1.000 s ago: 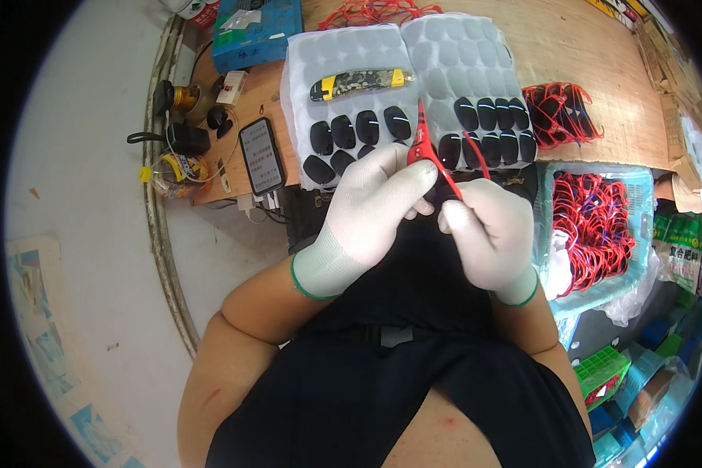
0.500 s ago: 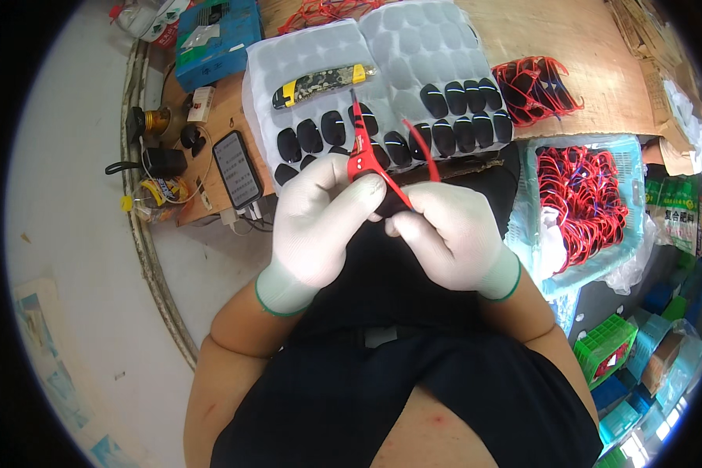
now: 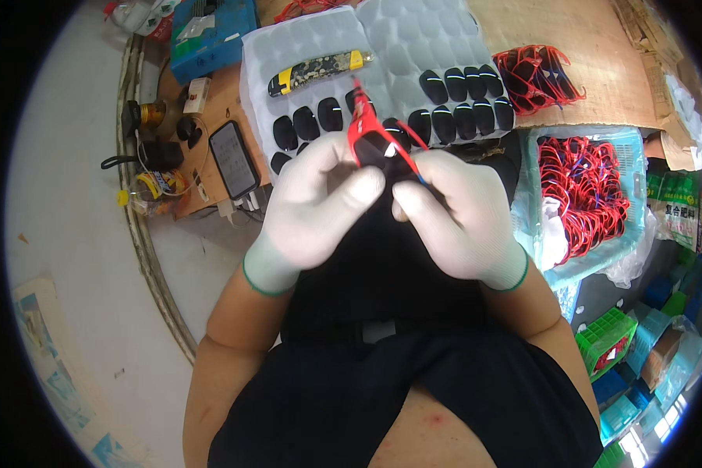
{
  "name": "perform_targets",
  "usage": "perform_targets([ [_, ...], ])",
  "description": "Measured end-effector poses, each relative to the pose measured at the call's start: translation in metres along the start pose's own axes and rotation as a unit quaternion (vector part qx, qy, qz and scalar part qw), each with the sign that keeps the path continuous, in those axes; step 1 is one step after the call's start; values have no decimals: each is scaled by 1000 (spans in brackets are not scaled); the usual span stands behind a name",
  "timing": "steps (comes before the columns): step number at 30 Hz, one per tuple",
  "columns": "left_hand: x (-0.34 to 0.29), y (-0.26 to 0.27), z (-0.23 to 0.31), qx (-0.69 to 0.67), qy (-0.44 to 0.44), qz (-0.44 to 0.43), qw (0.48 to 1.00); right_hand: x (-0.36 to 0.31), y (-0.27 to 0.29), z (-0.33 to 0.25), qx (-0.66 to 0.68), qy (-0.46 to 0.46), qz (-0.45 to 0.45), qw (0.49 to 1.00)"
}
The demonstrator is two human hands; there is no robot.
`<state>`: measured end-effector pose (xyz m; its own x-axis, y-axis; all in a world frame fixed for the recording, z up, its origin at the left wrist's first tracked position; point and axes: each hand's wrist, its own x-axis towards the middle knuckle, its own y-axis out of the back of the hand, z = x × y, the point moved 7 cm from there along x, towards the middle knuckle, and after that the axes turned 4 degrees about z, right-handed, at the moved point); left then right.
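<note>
Between my two white-gloved hands is a pair of red-framed sunglasses (image 3: 364, 132), temples pointing away from me. My left hand (image 3: 308, 207) grips one side, its thumb pressed near the rim. On the other side my right hand (image 3: 462, 217) is closed, thumb and fingers pinching the frame. A dark lens (image 3: 384, 148) shows in the frame between the thumbs; the glove tips partly cover it. Just beyond lies a pale, dimpled tray sheet (image 3: 304, 43) with several loose dark lenses (image 3: 330, 114) in rows. A yellow-banded, camouflage-patterned folding knife (image 3: 320, 72) rests across it.
Red-framed glasses (image 3: 537, 76) are piled on the table at right. Below them, a light-blue basket (image 3: 638, 179) holds many red frames (image 3: 581, 199). To the left are a phone (image 3: 234, 160), a blue box (image 3: 214, 43) and a bottle with a yellow cap (image 3: 152, 191).
The sunglasses have tilted, so a dark lens and more of the red front now face me. My hands have shifted slightly apart, and the right hand has risen a little.
</note>
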<state>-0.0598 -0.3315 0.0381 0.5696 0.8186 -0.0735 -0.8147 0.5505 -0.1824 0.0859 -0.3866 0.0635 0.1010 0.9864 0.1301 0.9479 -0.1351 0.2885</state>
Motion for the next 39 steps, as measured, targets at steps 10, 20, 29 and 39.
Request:
perform_targets([
  [10,8,2,0,23,24,-15,999,2,-11,5,74,-52,74,993],
  [20,4,-10,15,-41,30,-39,998,-7,2,-28,-27,111,118,986],
  [29,8,-14,24,34,67,-36,997,-4,18,-10,53,69,52,995],
  [39,37,-33,28,175,-19,-66,982,10,42,-6,-53,145,101,983],
])
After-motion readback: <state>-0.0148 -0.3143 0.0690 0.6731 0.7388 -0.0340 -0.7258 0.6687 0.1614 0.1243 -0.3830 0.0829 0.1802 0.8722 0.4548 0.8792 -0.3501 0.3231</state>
